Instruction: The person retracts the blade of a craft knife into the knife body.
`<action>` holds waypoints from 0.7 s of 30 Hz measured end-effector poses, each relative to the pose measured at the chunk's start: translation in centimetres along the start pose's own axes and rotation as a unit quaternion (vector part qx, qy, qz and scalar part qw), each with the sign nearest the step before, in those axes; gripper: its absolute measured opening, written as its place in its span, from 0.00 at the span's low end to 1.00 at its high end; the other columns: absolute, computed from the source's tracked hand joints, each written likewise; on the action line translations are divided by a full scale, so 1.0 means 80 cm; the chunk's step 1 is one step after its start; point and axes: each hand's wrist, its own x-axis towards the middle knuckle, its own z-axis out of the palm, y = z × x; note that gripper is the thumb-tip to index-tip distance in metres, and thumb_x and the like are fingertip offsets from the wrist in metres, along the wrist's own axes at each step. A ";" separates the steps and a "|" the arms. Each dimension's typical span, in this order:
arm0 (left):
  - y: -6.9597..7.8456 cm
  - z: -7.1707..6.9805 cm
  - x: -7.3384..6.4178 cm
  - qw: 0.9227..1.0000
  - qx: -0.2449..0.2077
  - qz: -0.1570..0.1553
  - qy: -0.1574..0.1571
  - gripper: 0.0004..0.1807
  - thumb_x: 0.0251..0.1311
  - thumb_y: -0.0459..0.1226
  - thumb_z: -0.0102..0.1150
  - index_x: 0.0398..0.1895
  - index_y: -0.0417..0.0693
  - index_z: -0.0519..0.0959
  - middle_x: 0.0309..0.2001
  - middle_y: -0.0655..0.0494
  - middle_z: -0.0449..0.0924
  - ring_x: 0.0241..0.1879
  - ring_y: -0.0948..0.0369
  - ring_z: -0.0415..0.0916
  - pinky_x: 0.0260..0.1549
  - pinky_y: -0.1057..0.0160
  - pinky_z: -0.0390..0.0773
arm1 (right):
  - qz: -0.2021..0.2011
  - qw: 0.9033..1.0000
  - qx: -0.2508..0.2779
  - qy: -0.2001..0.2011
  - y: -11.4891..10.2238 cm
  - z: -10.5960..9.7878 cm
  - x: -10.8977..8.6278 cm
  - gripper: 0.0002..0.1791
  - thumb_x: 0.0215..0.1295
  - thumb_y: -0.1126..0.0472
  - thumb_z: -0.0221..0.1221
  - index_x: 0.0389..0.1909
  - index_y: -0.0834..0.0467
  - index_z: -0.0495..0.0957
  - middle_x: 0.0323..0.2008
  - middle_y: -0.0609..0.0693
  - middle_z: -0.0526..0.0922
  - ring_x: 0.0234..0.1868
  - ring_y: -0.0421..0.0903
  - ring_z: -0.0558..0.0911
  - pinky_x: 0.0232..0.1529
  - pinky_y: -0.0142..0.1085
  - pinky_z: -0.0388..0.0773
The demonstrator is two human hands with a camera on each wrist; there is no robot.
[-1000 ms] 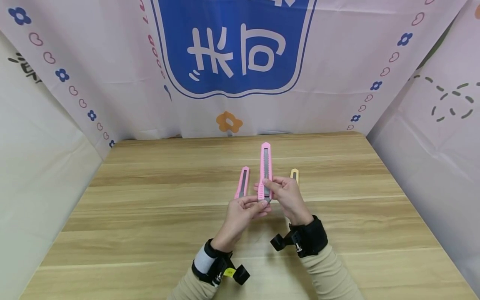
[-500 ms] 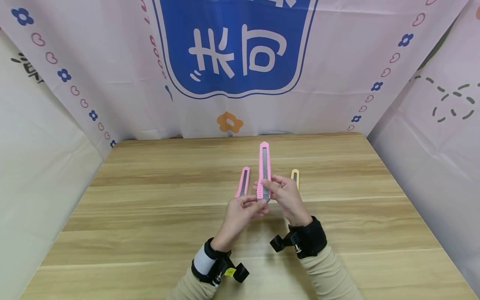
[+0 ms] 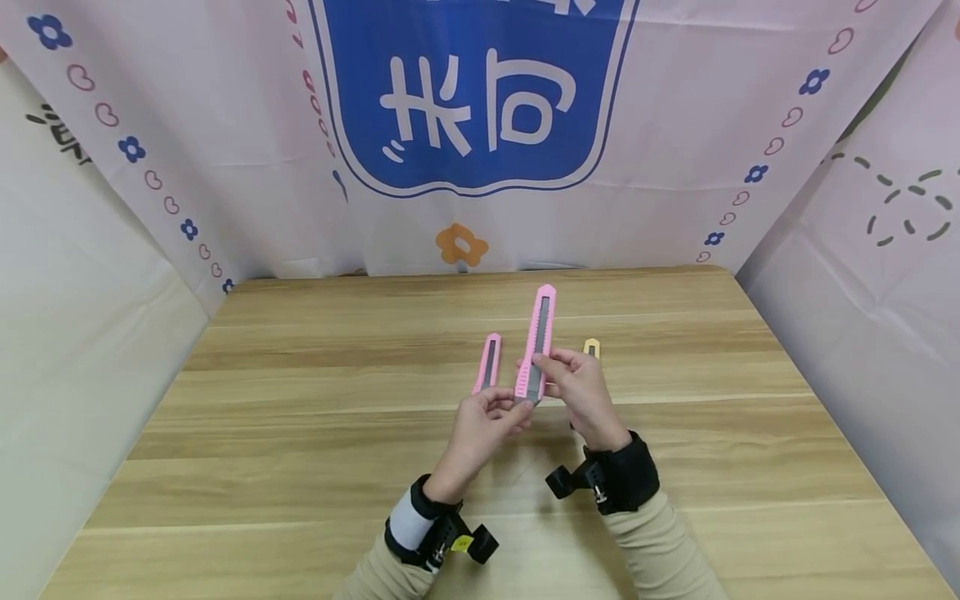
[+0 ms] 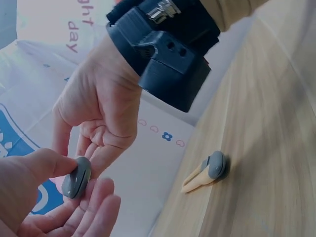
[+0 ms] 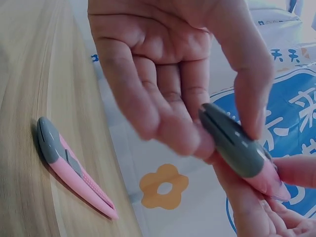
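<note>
A pink utility knife [image 3: 537, 337] with a grey end is held up above the table, slightly tilted, its grey end toward the person. My left hand [image 3: 480, 429] pinches the grey end [image 4: 77, 178] between thumb and fingers. My right hand [image 3: 588, 396] grips the pink body, the thumb on the grey strip along its middle. No blade shows sticking out. Behind my left hand a second pink utility knife [image 5: 74, 168] lies on the table. A yellow utility knife [image 4: 205, 173] with a grey end lies partly hidden behind my right hand in the head view.
The wooden table [image 3: 300, 433] spreads around both hands. White printed cloth [image 3: 675, 125] hangs behind it and along both sides. Black wrist straps with cameras sit on both wrists [image 3: 618, 473].
The held pink utility knife has tipped, its far end swinging to the right, and my right hand has shifted slightly right. My left hand has stayed nearly in place. The view has shifted slightly.
</note>
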 end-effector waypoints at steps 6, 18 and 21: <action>0.000 0.004 -0.003 0.989 0.111 0.083 0.055 0.22 0.54 0.32 0.65 0.53 0.32 0.76 0.41 0.39 0.83 0.38 0.54 0.82 0.37 0.71 0.86 | -0.006 1.000 -0.003 -0.001 0.004 0.003 0.000 0.19 0.65 0.67 0.58 0.53 0.76 0.73 0.38 0.55 0.89 0.33 0.35 0.88 0.38 0.30 0.87; 0.000 0.012 -0.011 0.955 0.219 0.154 0.130 0.28 0.47 0.35 0.73 0.52 0.32 0.75 0.44 0.42 0.77 0.37 0.56 0.80 0.32 0.70 0.86 | -0.008 0.999 -0.029 0.033 0.011 0.019 -0.002 0.16 0.63 0.69 0.59 0.49 0.74 0.77 0.39 0.60 0.89 0.31 0.34 0.87 0.37 0.28 0.86; 0.000 0.012 -0.012 0.952 0.227 0.153 0.137 0.28 0.47 0.36 0.73 0.52 0.34 0.75 0.42 0.44 0.77 0.36 0.58 0.78 0.31 0.71 0.84 | -0.011 0.998 -0.049 0.039 0.012 0.021 -0.003 0.15 0.63 0.68 0.59 0.49 0.73 0.78 0.42 0.64 0.87 0.32 0.34 0.87 0.36 0.27 0.86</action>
